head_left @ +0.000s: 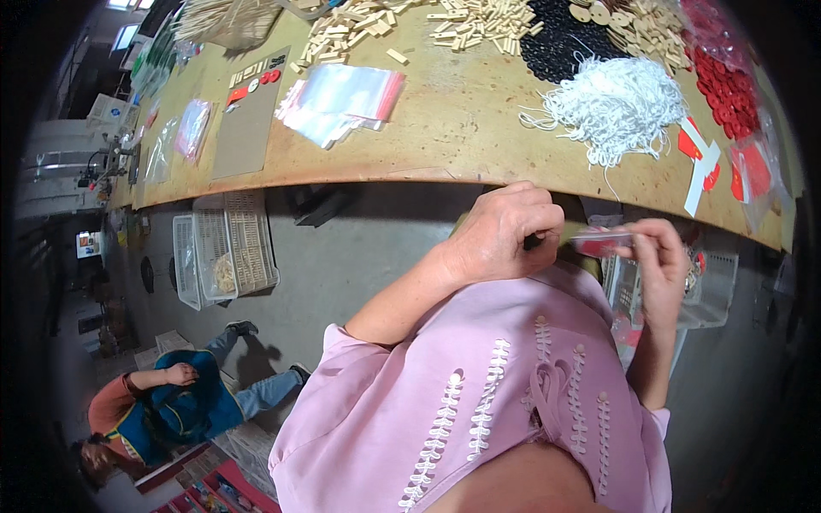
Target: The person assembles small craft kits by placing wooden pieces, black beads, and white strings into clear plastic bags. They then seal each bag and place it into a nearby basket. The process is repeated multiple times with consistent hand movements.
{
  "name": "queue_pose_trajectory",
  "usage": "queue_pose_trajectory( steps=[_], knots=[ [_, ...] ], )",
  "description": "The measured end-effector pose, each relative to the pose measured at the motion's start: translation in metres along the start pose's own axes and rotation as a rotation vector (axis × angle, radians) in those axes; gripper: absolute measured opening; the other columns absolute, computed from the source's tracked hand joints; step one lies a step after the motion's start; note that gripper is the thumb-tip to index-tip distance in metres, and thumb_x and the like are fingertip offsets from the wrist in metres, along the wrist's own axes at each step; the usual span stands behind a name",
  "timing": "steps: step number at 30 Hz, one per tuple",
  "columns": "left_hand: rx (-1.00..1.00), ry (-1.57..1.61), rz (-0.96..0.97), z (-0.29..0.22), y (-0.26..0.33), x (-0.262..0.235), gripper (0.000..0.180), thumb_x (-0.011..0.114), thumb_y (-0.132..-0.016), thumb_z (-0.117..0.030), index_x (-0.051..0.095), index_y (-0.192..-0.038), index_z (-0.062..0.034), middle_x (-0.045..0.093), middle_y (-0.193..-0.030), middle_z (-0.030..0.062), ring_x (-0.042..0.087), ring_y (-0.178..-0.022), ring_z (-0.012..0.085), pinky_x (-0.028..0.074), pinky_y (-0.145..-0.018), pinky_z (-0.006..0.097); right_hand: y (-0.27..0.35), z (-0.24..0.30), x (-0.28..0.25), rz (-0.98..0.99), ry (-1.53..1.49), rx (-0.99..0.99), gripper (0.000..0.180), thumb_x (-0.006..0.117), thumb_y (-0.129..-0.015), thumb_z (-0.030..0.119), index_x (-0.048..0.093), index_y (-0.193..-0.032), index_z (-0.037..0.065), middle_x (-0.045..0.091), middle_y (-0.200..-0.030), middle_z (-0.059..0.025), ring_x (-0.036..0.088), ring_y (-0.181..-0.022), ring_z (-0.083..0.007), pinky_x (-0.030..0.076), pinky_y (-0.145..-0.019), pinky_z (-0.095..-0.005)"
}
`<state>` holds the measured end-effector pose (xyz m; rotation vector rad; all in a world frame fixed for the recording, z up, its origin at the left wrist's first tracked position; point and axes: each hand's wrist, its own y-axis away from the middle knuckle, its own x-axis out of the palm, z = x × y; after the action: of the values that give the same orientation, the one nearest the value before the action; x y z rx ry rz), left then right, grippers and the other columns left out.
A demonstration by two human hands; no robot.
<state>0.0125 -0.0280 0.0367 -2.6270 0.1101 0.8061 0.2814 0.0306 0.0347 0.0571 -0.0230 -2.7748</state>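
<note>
My left hand (510, 229) is closed just in front of the table's near edge, its fingers curled in. Something dark shows at the finger gap, but I cannot make out what it is. To its right, my right hand (660, 256) pinches a small clear plastic bag (601, 243) with red in it between thumb and fingers. The bag reaches toward the left hand, held over my lap and off the table. On the table beyond lie a heap of white string loops (617, 104) and a stack of clear zip bags with pink edges (342, 98).
Heaps of wooden pieces (351, 32), black rings (558, 43) and red rings (727, 96) line the table's (462, 141) far side. A cardboard sheet (248, 137) carries sample parts. White plastic crates (248, 244) stand below. Another person (171, 402) sits at lower left.
</note>
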Motion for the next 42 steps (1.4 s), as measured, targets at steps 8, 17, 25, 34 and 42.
queue_pose_trajectory(
  steps=[8,17,25,34,42],
  knots=[
    [-0.208,-0.585,-0.572,0.076,0.012,-0.116,0.021,0.077,-0.088,-0.020,0.067,-0.081,-0.0029,0.064,-0.073,0.0113,0.062,-0.071,0.0313,0.049,-0.067,0.042,0.030,-0.062,-0.242,-0.353,1.256,-0.131,0.029,0.058,-0.108,0.016,0.066,-0.128,-0.003,0.070,-0.125,-0.0183,0.067,-0.116,-0.0266,0.050,-0.104,-0.0362],
    [-0.607,-0.502,-0.597,0.145,0.026,-0.162,0.026,0.078,-0.085,-0.029,0.072,-0.083,-0.0040,0.072,-0.079,0.0144,0.070,-0.076,0.0318,0.054,-0.070,0.043,-0.021,-0.073,-0.153,-0.176,1.036,-0.132,0.029,0.058,-0.108,0.016,0.067,-0.126,-0.004,0.073,-0.119,-0.0187,0.070,-0.110,-0.0288,0.052,-0.099,-0.0371],
    [-0.645,-0.289,-0.756,0.158,0.033,-0.164,0.021,0.070,-0.094,-0.022,0.075,-0.091,-0.0018,0.070,-0.074,0.0074,0.065,-0.070,0.0134,0.052,-0.067,0.032,-0.027,-0.029,-0.052,-0.024,0.625,-0.062,0.020,0.051,-0.110,0.009,0.065,-0.112,-0.006,0.072,-0.097,-0.0127,0.069,-0.092,-0.0179,0.054,-0.086,-0.0315],
    [0.060,-0.332,-0.544,0.007,0.002,-0.069,0.008,0.070,-0.092,-0.012,0.067,-0.092,-0.0047,0.065,-0.086,0.0120,0.064,-0.081,0.0333,0.052,-0.072,0.042,-0.026,0.011,0.056,0.184,-0.170,0.041,0.014,0.060,-0.105,0.006,0.068,-0.111,-0.005,0.074,-0.098,-0.0122,0.069,-0.076,-0.0134,0.051,-0.064,-0.0233],
    [0.116,-0.273,-0.354,-0.009,0.002,-0.013,0.012,0.074,-0.088,-0.017,0.067,-0.090,-0.0068,0.063,-0.084,0.0100,0.062,-0.080,0.0314,0.050,-0.072,0.042,-0.029,0.011,0.058,0.326,-0.092,0.146,0.015,0.054,-0.106,0.001,0.067,-0.108,-0.006,0.076,-0.099,-0.0171,0.069,-0.069,-0.0129,0.049,-0.056,-0.0212]
  ],
)
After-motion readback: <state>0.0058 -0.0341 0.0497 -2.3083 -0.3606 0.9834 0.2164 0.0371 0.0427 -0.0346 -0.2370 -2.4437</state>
